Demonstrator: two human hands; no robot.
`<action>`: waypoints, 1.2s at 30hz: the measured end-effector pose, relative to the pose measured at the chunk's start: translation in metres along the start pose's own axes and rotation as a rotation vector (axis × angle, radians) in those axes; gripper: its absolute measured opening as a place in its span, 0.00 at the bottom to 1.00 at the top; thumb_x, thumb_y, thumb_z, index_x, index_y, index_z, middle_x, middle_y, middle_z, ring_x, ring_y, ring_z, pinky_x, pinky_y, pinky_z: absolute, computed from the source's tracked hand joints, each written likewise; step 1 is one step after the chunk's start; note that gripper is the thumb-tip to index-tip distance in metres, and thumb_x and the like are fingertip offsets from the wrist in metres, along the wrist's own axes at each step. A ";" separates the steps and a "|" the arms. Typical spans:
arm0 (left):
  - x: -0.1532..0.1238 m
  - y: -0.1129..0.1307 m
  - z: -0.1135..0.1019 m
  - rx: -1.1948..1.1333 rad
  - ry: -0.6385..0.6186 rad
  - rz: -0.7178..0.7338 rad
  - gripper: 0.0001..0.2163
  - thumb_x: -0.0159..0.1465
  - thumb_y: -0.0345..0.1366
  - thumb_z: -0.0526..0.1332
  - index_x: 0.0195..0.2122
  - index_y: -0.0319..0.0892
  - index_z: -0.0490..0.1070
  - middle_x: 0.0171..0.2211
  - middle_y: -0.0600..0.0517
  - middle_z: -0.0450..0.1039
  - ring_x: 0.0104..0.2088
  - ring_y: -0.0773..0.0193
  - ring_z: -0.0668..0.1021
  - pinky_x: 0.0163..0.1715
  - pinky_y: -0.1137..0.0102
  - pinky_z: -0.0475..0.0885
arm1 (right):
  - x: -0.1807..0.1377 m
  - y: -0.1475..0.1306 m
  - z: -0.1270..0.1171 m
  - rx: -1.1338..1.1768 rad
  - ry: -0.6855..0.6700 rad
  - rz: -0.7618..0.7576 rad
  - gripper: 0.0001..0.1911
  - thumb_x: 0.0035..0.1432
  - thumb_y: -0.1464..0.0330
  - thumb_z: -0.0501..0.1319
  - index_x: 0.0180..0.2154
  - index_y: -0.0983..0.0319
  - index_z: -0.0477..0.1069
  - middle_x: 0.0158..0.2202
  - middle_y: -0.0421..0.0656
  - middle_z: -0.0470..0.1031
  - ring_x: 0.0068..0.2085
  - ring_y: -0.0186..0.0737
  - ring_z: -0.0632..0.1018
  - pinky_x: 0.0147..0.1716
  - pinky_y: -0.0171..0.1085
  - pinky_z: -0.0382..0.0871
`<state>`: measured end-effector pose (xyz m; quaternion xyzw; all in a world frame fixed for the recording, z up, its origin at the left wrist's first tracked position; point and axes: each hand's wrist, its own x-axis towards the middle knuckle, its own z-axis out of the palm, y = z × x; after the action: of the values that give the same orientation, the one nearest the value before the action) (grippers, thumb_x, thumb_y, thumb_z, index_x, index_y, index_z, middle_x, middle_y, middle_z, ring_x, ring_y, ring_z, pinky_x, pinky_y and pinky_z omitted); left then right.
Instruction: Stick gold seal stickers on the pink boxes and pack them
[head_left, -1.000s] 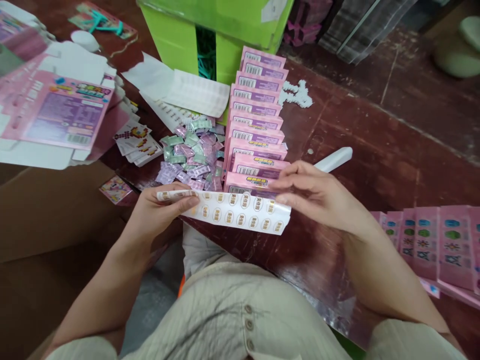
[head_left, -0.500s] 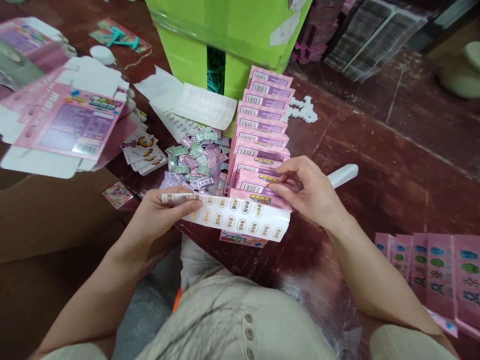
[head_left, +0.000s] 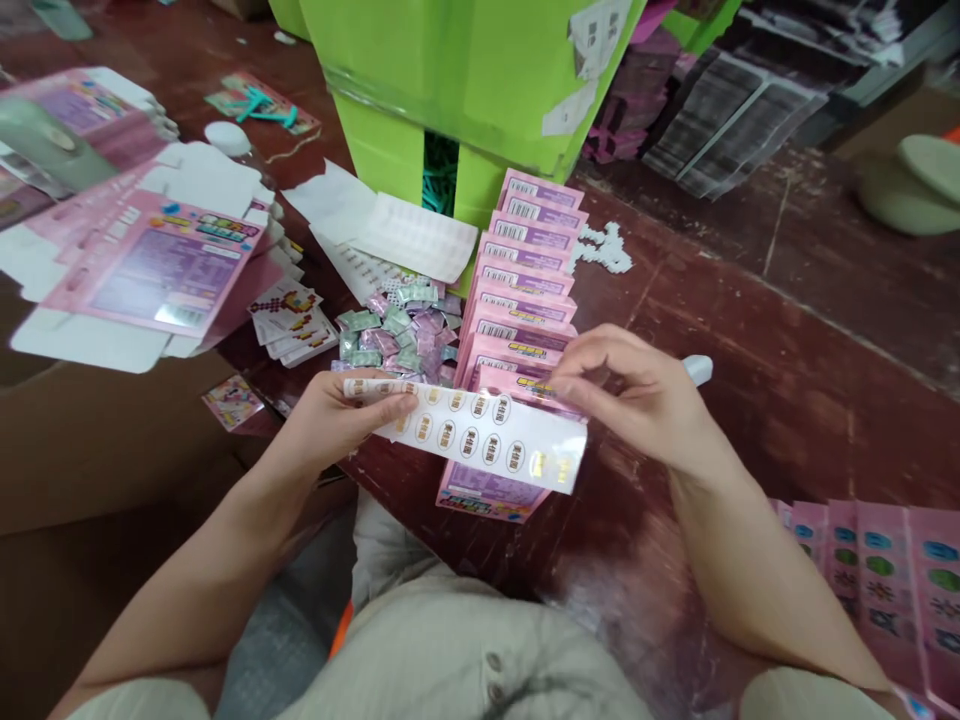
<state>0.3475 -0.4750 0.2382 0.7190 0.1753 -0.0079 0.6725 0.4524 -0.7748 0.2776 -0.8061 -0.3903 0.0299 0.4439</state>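
My left hand (head_left: pixel 349 415) grips the left end of a white sticker sheet (head_left: pixel 480 425) between thumb and fingers. Oval stickers with gold and dark characters run along the sheet in two rows. My right hand (head_left: pixel 630 395) is closed in a pinch just above the sheet's right end; anything between its fingertips is too small to tell. Behind the sheet, a row of pink and purple boxes (head_left: pixel 525 280) leans back, barcodes showing, the nearest beside my right fingertips. Under the sheet's lower edge another pink box (head_left: pixel 487 495) shows, partly covered.
Small foil packets (head_left: pixel 401 330) lie heaped left of the row, near picture cards (head_left: pixel 292 320) and flattened pink cartons (head_left: pixel 172 260). A green box (head_left: pixel 465 70) stands behind. More pink boxes (head_left: pixel 877 570) line the right side. A white tool-like piece (head_left: pixel 699 370) lies beyond my right hand.
The view has tilted up a little, so the scene sits lower. My right hand has shifted slightly right, still pinched. My left hand keeps hold of the sheet, whose right end catches glare.
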 end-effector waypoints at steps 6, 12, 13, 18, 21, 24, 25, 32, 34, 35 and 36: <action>0.006 0.001 -0.002 -0.007 -0.025 0.051 0.11 0.49 0.41 0.79 0.27 0.41 0.84 0.26 0.50 0.81 0.23 0.65 0.77 0.23 0.75 0.74 | 0.019 0.036 0.011 -0.292 0.010 0.047 0.05 0.65 0.63 0.67 0.40 0.58 0.75 0.39 0.42 0.81 0.40 0.45 0.80 0.46 0.46 0.64; 0.021 0.006 0.003 0.034 -0.055 0.096 0.11 0.51 0.41 0.78 0.26 0.40 0.83 0.24 0.51 0.79 0.23 0.67 0.76 0.22 0.76 0.71 | 0.023 0.030 0.002 -0.572 -0.133 -0.045 0.10 0.73 0.60 0.60 0.44 0.53 0.80 0.45 0.44 0.80 0.45 0.48 0.77 0.47 0.48 0.57; 0.024 0.006 0.004 0.037 -0.059 0.108 0.11 0.51 0.42 0.78 0.27 0.40 0.84 0.25 0.50 0.79 0.24 0.66 0.77 0.22 0.76 0.72 | 0.025 0.027 -0.002 -0.588 -0.175 -0.051 0.12 0.73 0.60 0.59 0.46 0.51 0.81 0.46 0.44 0.80 0.46 0.48 0.76 0.46 0.48 0.57; 0.034 0.009 0.012 0.024 -0.073 0.151 0.10 0.51 0.42 0.78 0.28 0.41 0.84 0.26 0.50 0.81 0.25 0.64 0.79 0.23 0.75 0.73 | 0.031 0.015 -0.020 -0.290 -0.283 -0.041 0.16 0.72 0.53 0.59 0.47 0.53 0.82 0.45 0.44 0.81 0.45 0.46 0.78 0.48 0.46 0.64; 0.034 0.015 0.017 0.011 -0.100 0.135 0.10 0.51 0.41 0.78 0.27 0.40 0.84 0.27 0.50 0.82 0.25 0.64 0.80 0.24 0.74 0.75 | 0.031 0.014 -0.017 -0.217 -0.221 -0.059 0.16 0.66 0.53 0.67 0.48 0.55 0.80 0.47 0.45 0.81 0.48 0.47 0.79 0.49 0.45 0.66; 0.034 0.020 0.022 0.002 -0.129 0.106 0.11 0.50 0.41 0.78 0.27 0.38 0.84 0.26 0.49 0.82 0.25 0.63 0.80 0.24 0.74 0.75 | 0.033 0.015 -0.007 -0.195 -0.162 -0.090 0.20 0.65 0.56 0.69 0.54 0.56 0.77 0.52 0.48 0.79 0.54 0.50 0.77 0.51 0.47 0.67; 0.035 0.021 0.023 -0.005 -0.129 0.099 0.12 0.50 0.41 0.78 0.27 0.38 0.83 0.26 0.49 0.82 0.25 0.63 0.80 0.24 0.74 0.75 | 0.034 0.014 -0.004 -0.191 -0.160 -0.109 0.16 0.65 0.58 0.69 0.52 0.56 0.77 0.51 0.47 0.79 0.54 0.49 0.77 0.52 0.47 0.67; 0.039 0.017 0.023 -0.089 -0.152 -0.016 0.16 0.47 0.44 0.80 0.28 0.38 0.84 0.27 0.48 0.83 0.27 0.58 0.83 0.28 0.70 0.79 | 0.044 0.011 -0.009 0.049 -0.099 -0.123 0.04 0.68 0.64 0.66 0.40 0.56 0.77 0.40 0.42 0.79 0.42 0.41 0.79 0.43 0.42 0.70; 0.040 0.015 0.023 -0.095 -0.165 -0.034 0.16 0.48 0.44 0.80 0.30 0.38 0.84 0.29 0.47 0.84 0.29 0.57 0.84 0.29 0.69 0.80 | 0.050 0.023 -0.011 -0.023 -0.052 -0.043 0.05 0.67 0.63 0.66 0.38 0.57 0.77 0.39 0.42 0.79 0.39 0.41 0.79 0.40 0.42 0.70; 0.042 0.015 0.023 -0.099 -0.177 -0.033 0.15 0.49 0.44 0.80 0.31 0.38 0.84 0.30 0.47 0.85 0.30 0.57 0.85 0.29 0.69 0.80 | 0.054 0.031 -0.011 -0.101 -0.049 -0.014 0.05 0.66 0.63 0.66 0.37 0.57 0.76 0.38 0.42 0.79 0.39 0.41 0.78 0.40 0.42 0.69; 0.043 0.014 0.023 -0.106 -0.192 -0.026 0.15 0.49 0.43 0.80 0.31 0.38 0.85 0.31 0.47 0.85 0.30 0.57 0.85 0.29 0.69 0.80 | 0.057 0.038 -0.009 -0.180 -0.057 0.009 0.06 0.64 0.64 0.67 0.35 0.58 0.75 0.37 0.42 0.79 0.38 0.41 0.78 0.39 0.42 0.68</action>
<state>0.3971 -0.4878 0.2392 0.6761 0.1195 -0.0763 0.7231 0.5184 -0.7555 0.2718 -0.8433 -0.4002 0.0193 0.3581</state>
